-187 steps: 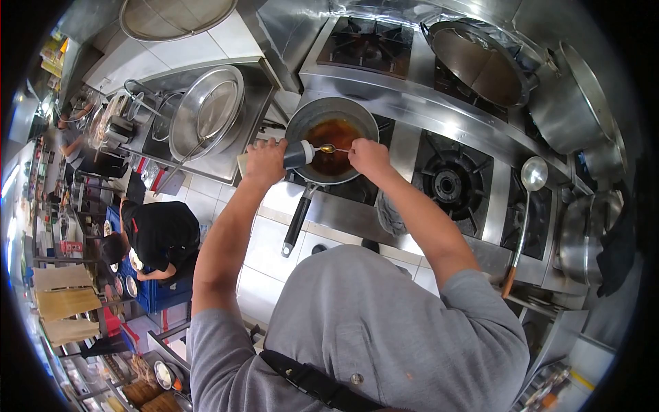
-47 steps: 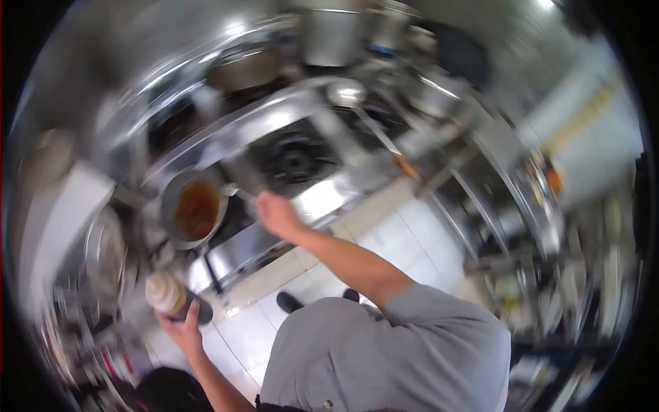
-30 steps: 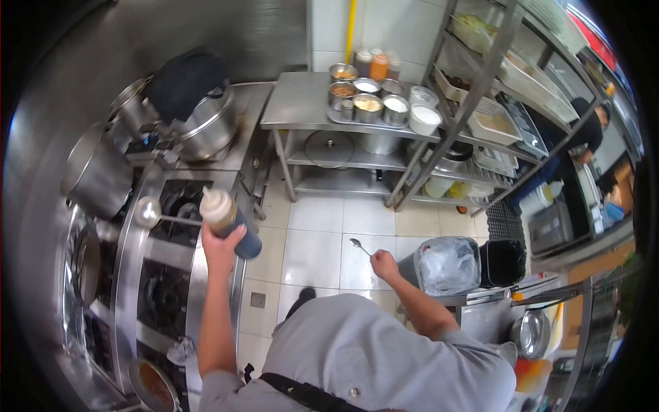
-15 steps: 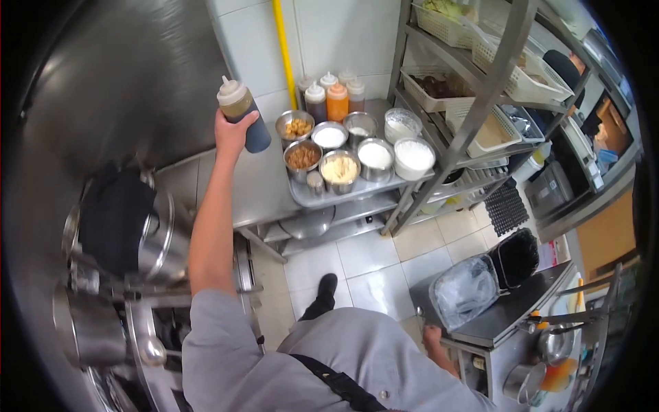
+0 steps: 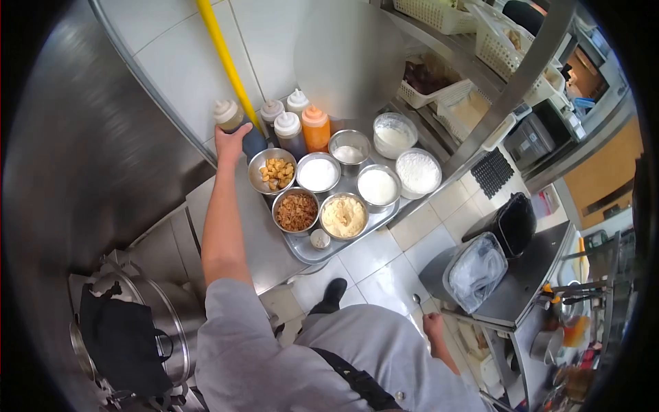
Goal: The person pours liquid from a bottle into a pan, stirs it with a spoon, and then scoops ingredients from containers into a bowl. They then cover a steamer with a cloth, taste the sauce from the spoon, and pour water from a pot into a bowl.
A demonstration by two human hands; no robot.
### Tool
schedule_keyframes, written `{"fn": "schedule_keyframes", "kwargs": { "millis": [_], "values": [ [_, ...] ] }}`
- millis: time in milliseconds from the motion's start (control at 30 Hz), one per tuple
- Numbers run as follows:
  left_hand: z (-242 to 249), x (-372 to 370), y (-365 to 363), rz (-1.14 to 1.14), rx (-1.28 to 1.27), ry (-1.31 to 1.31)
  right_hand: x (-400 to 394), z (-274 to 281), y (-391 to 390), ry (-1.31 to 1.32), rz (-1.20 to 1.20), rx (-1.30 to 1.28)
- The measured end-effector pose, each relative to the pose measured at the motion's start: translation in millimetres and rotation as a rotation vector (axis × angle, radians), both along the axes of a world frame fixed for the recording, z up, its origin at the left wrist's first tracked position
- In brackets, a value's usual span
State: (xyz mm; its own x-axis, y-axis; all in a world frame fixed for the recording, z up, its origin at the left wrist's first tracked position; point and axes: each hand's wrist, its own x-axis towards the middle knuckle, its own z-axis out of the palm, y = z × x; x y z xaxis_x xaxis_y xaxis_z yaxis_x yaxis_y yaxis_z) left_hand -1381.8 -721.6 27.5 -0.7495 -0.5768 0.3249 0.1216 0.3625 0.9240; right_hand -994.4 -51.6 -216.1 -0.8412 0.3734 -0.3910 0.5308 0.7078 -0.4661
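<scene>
Lowered in beside the yellow pole (image 5: 230, 58) and nearer the row of other bottles (image 5: 289, 134) since half a second ago, with squeeze bottle (image 5: 254, 142) in left hand (image 5: 230, 144). Close quarters there: wall behind, other bottles just to the right, bowl of golden chunks (image 5: 276, 173) directly in front, hiding the lower end. Further along, on or around the tray (image 5: 305, 250), bowls of white contents, brown bits and pale paste. To the right, slanting shelf upright (image 5: 508, 82); below, bin with clear liner (image 5: 478, 271).

With left fingers wrapped around the squeeze bottle, spread only to its width, thumb across the near side. Impossible to make out whether set down on the table (image 5: 264, 254) or held above. With right hand (image 5: 434, 325) curled tight around the handle of spoon (image 5: 417, 299), head pointing outward over the floor. Much as before on that side: low, near the bin, well apart from the tray
</scene>
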Motion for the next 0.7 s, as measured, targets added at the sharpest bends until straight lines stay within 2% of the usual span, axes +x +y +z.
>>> {"fn": "schedule_keyframes", "kwargs": {
  "millis": [167,200,300,400,433,467,500,533,567,600,633,667,700],
  "values": [
    [-35,-6,0,-0.134,-0.059,-0.054,23,-23,18,0.019,-0.068,0.033],
    [-43,-6,-1,-0.116,-0.118,-0.094,27,-22,19,0.022,-0.088,0.022],
    [-59,-4,4,-0.157,-0.090,-0.101,41,-14,25,0.037,-0.060,0.101],
    [-36,15,18,-0.125,-0.180,-0.217,55,4,23,0.029,-0.107,0.096],
    [-35,17,11,-0.295,0.018,-0.099,59,6,25,0.003,-0.095,0.050],
    [-11,33,15,-0.291,-0.094,-0.176,70,10,29,-0.021,-0.111,0.009],
    [-33,29,-10,0.048,-0.658,-0.223,83,-3,33,0.067,-0.165,-0.002],
    [-13,49,-5,0.152,-0.950,-0.384,97,-9,39,0.115,-0.188,0.069],
    [-22,50,-44,0.166,-1.423,-0.379,111,-20,48,0.022,-0.258,-0.020],
    [0,60,-19,0.249,-0.805,0.018,133,-16,47,0.117,-0.358,-0.030],
    [11,64,-10,0.259,-0.814,0.106,150,-14,54,0.062,-0.395,-0.093],
    [37,81,46,0.246,-0.657,0.130,174,-17,61,0.084,-0.426,-0.058],
    [41,75,82,0.213,-0.590,0.103,193,-11,67,-0.004,-0.551,-0.110]
  ]
}}
